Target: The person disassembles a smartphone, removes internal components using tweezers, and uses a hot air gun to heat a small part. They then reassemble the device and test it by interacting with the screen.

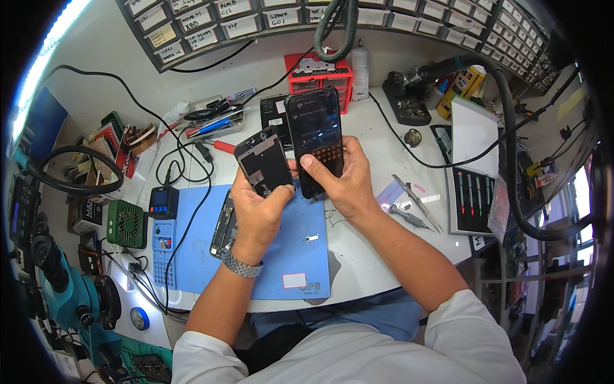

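My left hand (259, 208) grips a phone screen assembly (265, 163), its dark back with grey metal patches turned up toward me. Beside it, my right hand (345, 176) is closed round a black smartphone (313, 125) with a lit screen and a keypad showing low on it. My right thumb rests on that screen. Both things are held up over the blue work mat (275, 256). An opened phone body (224, 230) with bare inner parts lies on the mat, partly hidden behind my left wrist. A small white part (311, 238) lies to its right.
A red drawer box (320, 83) stands at the back. On the right are tweezers (416, 198) and a screwdriver case (473, 192). A green fan (126, 223), black cables and a teal microscope (77, 301) occupy the left. A thick black hose (508, 128) arches at right.
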